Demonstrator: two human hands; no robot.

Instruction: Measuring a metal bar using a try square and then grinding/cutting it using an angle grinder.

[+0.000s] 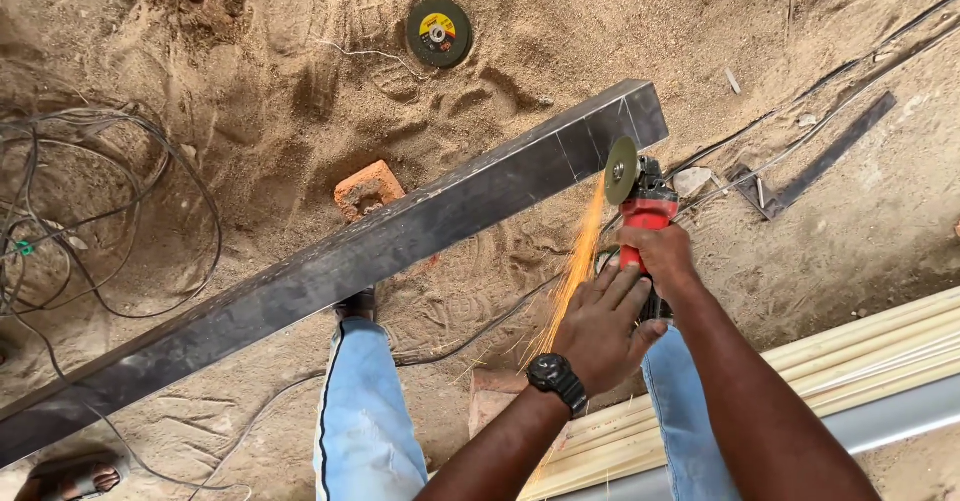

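The long beam [330,271] is dark, matt metal; the grinder [645,211] has glossy red plastic; the ground [250,101] is loose, rough sand.

outdoor building site | sandy ground [250,111] with footprints | loose cables [100,161] at 9 o'clock | brick [368,189] at centre | stacked pipes [880,351] at 4 o'clock

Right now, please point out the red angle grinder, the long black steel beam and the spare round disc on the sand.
red angle grinder [647,211], head view, red body.
long black steel beam [330,271], head view, top face.
spare round disc [439,32], head view, centre label.
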